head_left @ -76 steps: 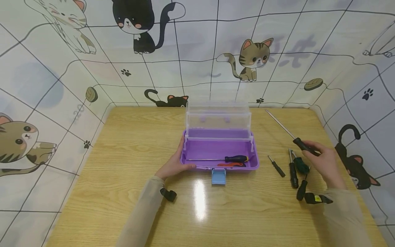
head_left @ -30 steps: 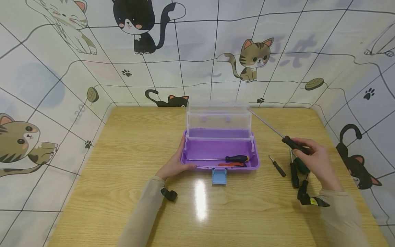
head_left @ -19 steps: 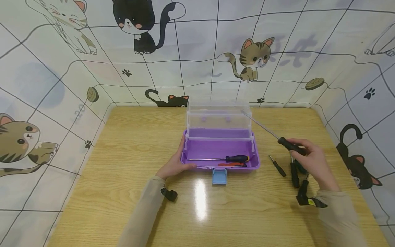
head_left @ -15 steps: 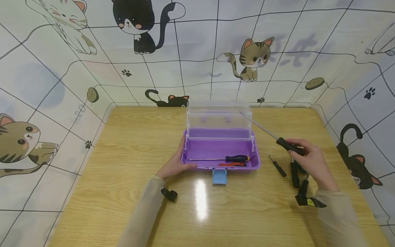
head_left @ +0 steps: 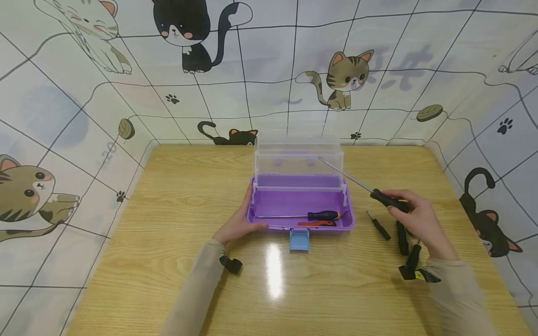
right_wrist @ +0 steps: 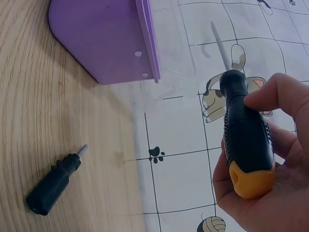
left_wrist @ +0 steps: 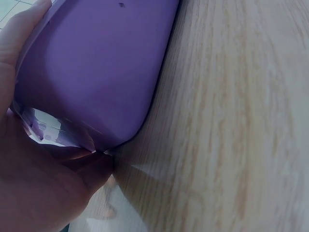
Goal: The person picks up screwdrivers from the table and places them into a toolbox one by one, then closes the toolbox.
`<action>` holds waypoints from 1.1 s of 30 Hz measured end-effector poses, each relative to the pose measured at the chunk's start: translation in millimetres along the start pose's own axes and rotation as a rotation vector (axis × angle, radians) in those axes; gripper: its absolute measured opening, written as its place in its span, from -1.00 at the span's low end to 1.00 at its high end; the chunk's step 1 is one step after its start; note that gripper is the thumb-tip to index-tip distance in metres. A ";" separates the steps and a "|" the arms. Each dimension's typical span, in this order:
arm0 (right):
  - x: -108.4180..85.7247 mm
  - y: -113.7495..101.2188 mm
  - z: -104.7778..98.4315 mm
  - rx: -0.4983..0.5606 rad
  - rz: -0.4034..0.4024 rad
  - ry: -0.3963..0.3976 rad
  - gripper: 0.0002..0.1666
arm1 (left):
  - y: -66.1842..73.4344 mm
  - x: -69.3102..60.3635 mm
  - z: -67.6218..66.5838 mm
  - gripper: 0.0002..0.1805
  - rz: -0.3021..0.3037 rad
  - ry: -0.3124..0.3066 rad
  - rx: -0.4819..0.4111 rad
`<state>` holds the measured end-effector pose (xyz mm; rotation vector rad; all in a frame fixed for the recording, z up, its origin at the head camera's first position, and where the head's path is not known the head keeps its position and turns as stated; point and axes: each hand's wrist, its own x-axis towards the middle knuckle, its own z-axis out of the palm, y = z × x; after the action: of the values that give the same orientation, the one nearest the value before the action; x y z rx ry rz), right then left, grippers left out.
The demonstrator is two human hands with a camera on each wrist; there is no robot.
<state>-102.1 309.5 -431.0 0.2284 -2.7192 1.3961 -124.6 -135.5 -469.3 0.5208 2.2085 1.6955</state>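
My right hand (head_left: 420,224) grips a long screwdriver (head_left: 387,199) by its black handle, whose end is yellow in the right wrist view. Its shaft points up and left, its tip in front of the toolbox's raised clear lid (head_left: 298,163). The purple toolbox (head_left: 294,199) stands open, with a black-and-yellow-handled screwdriver (head_left: 323,215) and an orange-handled tool (head_left: 316,224) along its front wall. My left hand (head_left: 238,225) holds the box's left end, thumb on the front rim, fingers round the side. In the left wrist view, the box's purple wall (left_wrist: 106,63) lies beside that hand.
On the wooden table (head_left: 176,196), right of the box, lie a small screwdriver (head_left: 379,227) and two black-handled screwdrivers, one upper (head_left: 402,239) and one lower (head_left: 414,256), partly under my right arm. A blue latch (head_left: 299,239) hangs at the box's front. Cat-patterned walls (head_left: 269,93) enclose the table.
My right hand has carried the long screwdriver leftward, its tip passing from right of the lid to in front of it. The green-handled tool is now hidden behind that hand. My left hand stays put.
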 end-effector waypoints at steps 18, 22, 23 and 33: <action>4.6 -8.5 15.9 -0.015 -0.095 -0.010 -0.58 | -2.6 0.2 0.8 0.32 0.017 -0.003 0.027; 4.3 -21.5 18.1 0.003 -0.135 -0.010 -0.61 | -2.4 0.0 0.7 0.33 0.017 -0.005 0.020; 4.9 -21.3 18.7 0.006 -0.144 -0.013 -0.61 | -2.2 -0.1 0.6 0.33 0.015 -0.004 0.020; 7.1 -6.6 25.5 -0.019 -0.127 -0.045 -0.58 | -2.3 2.3 -0.2 0.38 0.023 0.002 0.018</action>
<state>-108.0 284.3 -439.6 0.4274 -2.6986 1.3463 -126.9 -135.1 -471.5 0.5510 2.2296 1.6895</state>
